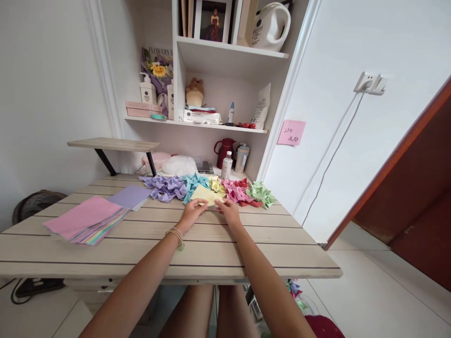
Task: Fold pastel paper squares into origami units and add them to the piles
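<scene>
1 pale-yellow, straight-edged sheet (205,193), pinched by left hand (193,211) and right hand (229,211) over the desk (211,239), before folded papers (167,188); behind, jug (224,153) and bottle (226,168), contents indistinct.

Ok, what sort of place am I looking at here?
Probably a home desk corner: a slatted desk under built-in shelves, which hold a framed photo and a teddy bear.

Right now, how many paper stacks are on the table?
2: the pink-topped stack on the left, and the purple-topped stack behind it, to its right.
</scene>
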Demonstrator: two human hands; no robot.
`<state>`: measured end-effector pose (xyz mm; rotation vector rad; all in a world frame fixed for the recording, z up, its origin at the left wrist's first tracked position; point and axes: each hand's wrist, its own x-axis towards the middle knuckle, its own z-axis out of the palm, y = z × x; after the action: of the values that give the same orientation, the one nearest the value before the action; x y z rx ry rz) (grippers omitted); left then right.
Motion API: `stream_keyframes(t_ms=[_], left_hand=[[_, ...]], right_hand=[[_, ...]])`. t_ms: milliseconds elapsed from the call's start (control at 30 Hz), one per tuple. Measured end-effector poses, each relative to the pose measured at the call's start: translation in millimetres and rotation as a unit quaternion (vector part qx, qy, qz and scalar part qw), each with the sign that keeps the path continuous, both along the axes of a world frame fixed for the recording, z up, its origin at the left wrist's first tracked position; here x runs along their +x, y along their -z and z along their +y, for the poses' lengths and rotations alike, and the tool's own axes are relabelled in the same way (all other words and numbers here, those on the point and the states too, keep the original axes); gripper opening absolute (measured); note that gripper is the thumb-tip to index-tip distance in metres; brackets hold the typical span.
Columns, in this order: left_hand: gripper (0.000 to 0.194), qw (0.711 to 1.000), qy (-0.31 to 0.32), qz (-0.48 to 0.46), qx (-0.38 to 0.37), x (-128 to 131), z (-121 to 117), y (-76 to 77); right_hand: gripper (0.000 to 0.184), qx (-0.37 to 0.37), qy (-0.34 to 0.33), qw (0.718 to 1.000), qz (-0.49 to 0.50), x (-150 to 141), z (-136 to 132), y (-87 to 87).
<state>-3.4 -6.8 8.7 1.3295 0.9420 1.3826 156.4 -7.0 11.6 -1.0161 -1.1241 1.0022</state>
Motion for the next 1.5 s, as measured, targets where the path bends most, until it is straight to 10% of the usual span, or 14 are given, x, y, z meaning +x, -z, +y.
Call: stream_keyframes(t_ms=[267,500,1500], left_hand=[[0.068,0.996,-0.055,-0.066,-0.008,0.8,-1.5,0.0],[0.04,0.999,-0.001,-0.038,-0.033,-0.9,0.4,-2.4],[0.022,0.998,0.026,0.057,-0.014,3.8,-6.4,-9.8]], right_hand=[[0.057,-0.018,-0.024,1.0,0.007,0.3,-1.6,1.4],[0.044,-0.014,-0.12,0.993,-0.006,-2.1,-3.4,1.9],[0.039,-0.042,-0.028,0.998,0.041,-0.8,4.2,6.5]])
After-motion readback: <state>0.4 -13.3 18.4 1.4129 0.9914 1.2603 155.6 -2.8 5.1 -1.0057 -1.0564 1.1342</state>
